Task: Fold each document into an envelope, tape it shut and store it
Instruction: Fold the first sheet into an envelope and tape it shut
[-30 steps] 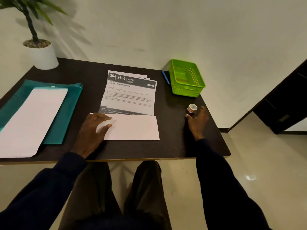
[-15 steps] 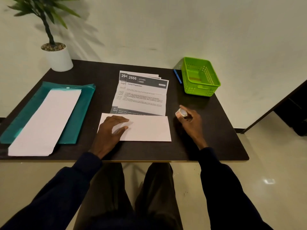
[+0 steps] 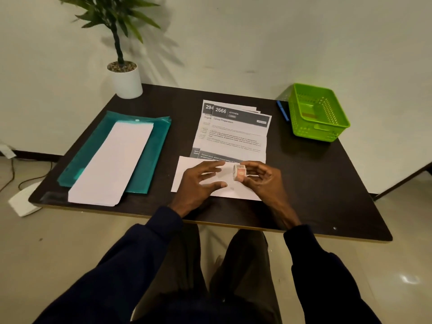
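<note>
Pinching tape roll (image 3: 239, 173) in right hand (image 3: 264, 181), left hand (image 3: 198, 183) spread over envelope (image 3: 184, 168)

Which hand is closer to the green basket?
Right. The right hand holds the tape roll, toward the person and left of the green basket; the left hand sits farther left, over the envelope.

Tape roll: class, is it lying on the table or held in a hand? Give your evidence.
Held: the right hand curls its fingers round the tape roll over the envelope; the left hand is open beside it.
</note>
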